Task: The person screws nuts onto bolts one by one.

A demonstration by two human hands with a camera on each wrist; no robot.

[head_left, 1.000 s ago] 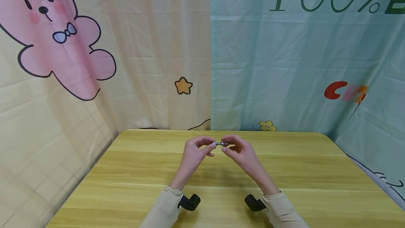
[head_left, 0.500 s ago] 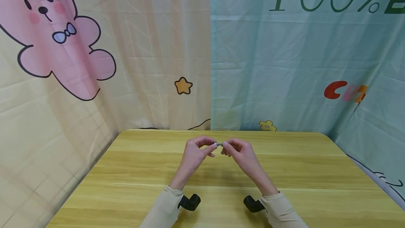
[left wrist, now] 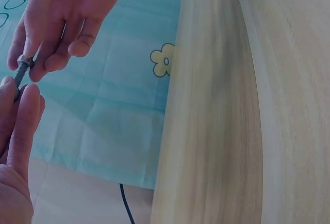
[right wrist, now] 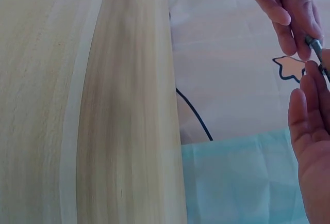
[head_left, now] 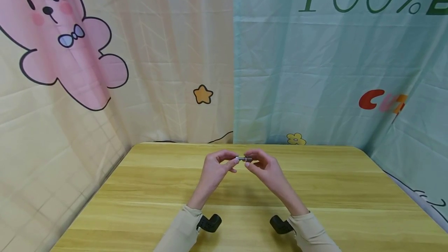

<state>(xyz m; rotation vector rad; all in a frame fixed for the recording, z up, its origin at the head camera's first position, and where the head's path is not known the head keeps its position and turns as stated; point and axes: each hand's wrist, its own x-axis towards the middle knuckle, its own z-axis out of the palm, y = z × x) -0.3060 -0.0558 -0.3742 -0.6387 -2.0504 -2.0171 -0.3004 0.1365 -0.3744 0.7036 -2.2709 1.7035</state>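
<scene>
A small metal bolt (head_left: 241,158) is held level between both hands above the table. My left hand (head_left: 216,168) pinches one end of it between thumb and fingers. At the other end my right hand (head_left: 264,166) has thumb and index finger on either side of a nut (left wrist: 25,61), with its other fingers loosely bent. Threads show on the bare shank between the hands in the left wrist view. Fingertips hide the left end of the bolt, and in the right wrist view much of the bolt (right wrist: 313,43) is covered.
Below the hands lies a wood-grain table (head_left: 157,189). Printed curtains (head_left: 301,69) hang behind its far edge and along both sides. A black wrist camera (head_left: 211,223) sits on the left wrist, and another black camera (head_left: 280,224) on the right.
Half a second ago my right thumb covered the nut end; now thumb and index finger stand wider around it, much as one second ago. My left hand has barely moved.
</scene>
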